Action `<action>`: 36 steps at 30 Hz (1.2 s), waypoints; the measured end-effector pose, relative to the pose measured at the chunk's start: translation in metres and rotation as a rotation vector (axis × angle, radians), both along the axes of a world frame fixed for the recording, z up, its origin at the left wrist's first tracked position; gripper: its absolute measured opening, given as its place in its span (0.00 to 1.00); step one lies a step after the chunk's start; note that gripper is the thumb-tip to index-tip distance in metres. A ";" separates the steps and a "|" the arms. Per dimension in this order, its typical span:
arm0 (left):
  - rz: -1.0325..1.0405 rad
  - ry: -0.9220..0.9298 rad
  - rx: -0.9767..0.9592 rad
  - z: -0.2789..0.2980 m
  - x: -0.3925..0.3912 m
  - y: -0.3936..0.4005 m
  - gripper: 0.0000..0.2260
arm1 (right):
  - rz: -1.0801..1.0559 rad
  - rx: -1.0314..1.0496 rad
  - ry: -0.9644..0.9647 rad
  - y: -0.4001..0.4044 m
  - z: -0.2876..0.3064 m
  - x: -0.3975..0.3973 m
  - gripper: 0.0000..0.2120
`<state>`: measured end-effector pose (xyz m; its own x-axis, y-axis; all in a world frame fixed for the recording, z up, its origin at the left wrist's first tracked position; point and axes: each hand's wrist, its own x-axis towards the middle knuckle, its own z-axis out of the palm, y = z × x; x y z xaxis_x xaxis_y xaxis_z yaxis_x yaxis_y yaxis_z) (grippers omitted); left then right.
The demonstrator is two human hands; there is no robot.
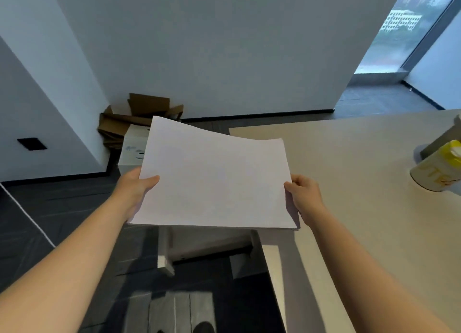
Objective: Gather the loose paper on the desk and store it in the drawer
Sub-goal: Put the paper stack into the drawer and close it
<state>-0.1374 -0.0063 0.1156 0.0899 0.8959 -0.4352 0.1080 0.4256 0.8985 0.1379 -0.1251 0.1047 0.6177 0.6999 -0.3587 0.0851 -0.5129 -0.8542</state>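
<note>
A thin stack of blank white paper [214,178] is held in the air, partly over the left edge of the pale desk [349,170] and partly over the floor. My left hand [134,190] grips its left edge, thumb on top. My right hand [304,195] grips its right edge, thumb on top. The sheets sag a little in the middle. No drawer can be made out; under the paper I see only white desk legs [166,253] and frame parts.
A pale canister with a yellow lid [436,168] stands at the desk's right side. Flattened cardboard [139,115] and a white box [133,145] lie on the floor by the wall. Dark carpet [62,208] surrounds the desk. A white cable [27,215] crosses the floor at left.
</note>
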 end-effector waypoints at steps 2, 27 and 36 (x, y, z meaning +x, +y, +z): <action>0.057 0.013 0.002 -0.007 -0.021 0.016 0.18 | 0.058 -0.023 0.006 0.024 -0.014 -0.011 0.10; -0.026 0.332 -0.087 -0.161 0.032 0.040 0.13 | 0.562 -0.278 -0.862 0.069 -0.089 -0.014 0.26; -0.195 0.388 -0.104 -0.191 0.074 0.023 0.15 | 0.519 -0.257 -0.882 0.070 -0.093 -0.016 0.28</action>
